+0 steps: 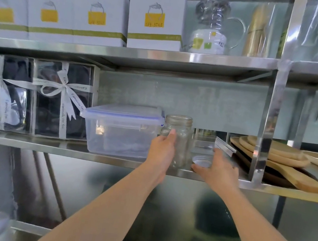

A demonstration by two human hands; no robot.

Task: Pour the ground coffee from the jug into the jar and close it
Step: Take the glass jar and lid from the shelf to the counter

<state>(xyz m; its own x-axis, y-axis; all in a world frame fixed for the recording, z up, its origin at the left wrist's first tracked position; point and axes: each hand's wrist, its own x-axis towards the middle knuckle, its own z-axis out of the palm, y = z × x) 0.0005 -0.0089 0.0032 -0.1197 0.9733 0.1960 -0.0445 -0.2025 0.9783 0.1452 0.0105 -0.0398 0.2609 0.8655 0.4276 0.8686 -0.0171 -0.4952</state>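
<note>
An empty clear glass jar (180,139) with a threaded open mouth stands on the lower steel shelf (31,141). My left hand (161,152) wraps around its left side. Just right of the jar a round metal lid (201,161) lies upside down on the shelf. My right hand (217,168) curls around that lid, fingers at its front and right edge. No jug is in view.
A clear plastic box with a blue-trimmed lid (122,129) stands touching the jar's left. Ribboned gift boxes (60,98) sit further left. Wooden boards (281,161) lie to the right behind a steel upright (268,123). White cartons (156,20) fill the upper shelf.
</note>
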